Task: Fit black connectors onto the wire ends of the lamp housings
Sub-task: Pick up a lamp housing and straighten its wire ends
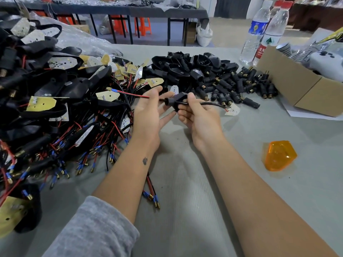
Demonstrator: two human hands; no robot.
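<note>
Fingers (189, 101) of both hands pinch one black connector (177, 101) over bare table (194, 182) between piles

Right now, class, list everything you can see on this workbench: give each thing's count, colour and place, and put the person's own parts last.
wired lamp housings: a large heap, black with red and black leads, left side of the table.
empty housings: a pile, black, far centre.
black connectors: a pile, black with brass ends, right of the empty housings.
held housing: one, black, between the hands.
red wire: one, running left from the left hand.
lens: one, orange, near right.
water bottles: two or three, clear, far right.
cardboard box: one, brown, right edge.
table: one, grey.
left hand: fingers round the wire.
right hand: pinching the held housing.
</note>
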